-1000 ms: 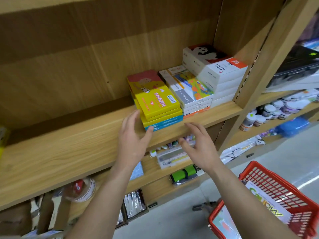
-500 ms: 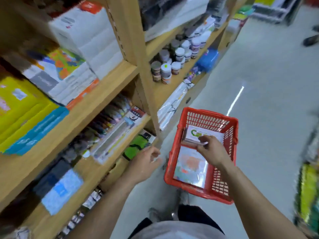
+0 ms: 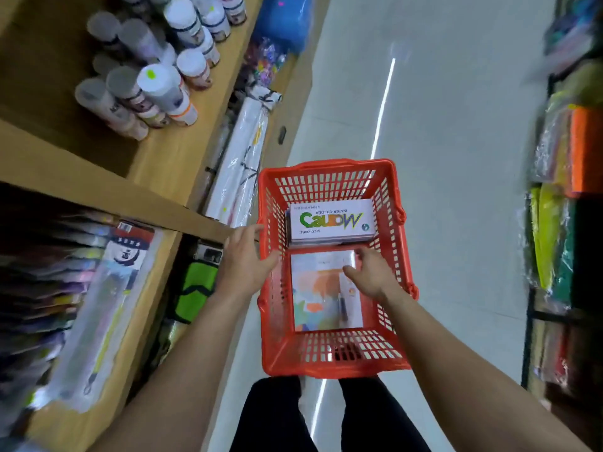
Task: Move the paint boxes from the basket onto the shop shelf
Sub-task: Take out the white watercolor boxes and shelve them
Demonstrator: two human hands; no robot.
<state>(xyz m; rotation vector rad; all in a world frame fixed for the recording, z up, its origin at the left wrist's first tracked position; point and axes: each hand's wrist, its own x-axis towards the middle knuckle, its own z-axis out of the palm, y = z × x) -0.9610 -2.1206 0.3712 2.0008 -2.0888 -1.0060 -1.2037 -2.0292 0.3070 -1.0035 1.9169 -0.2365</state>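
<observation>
Basket (image 3: 329, 357): red, on the floor right under both my hands, between my arms.
Left hand (image 3: 243, 265): I see it loose, fingers spread, holding nothing, at the basket's left rim; whether it touches the rim I cannot tell.
Right hand (image 3: 375, 275): inside the basket, fingers partly curled, fingertips (image 3: 350, 272) down on the near box; I cannot tell if it has a grip yet.
Near box (image 3: 321, 301): flat on the basket floor, pastel patches on its face, directly under my right hand and just right of my left.
Far box (image 3: 331, 221): white, "WATER COLOUR" printed on it, lying just beyond both hands at the basket's far end, on top of what looks like another box.
Shelf (image 3: 98, 187): wooden, to the left of my left hand.
Jars (image 3: 153, 83): white-capped, on the shelf well beyond my left hand.
Rolls (image 3: 238, 158): white, wrapped, low beside the shelf, just past my left hand.
</observation>
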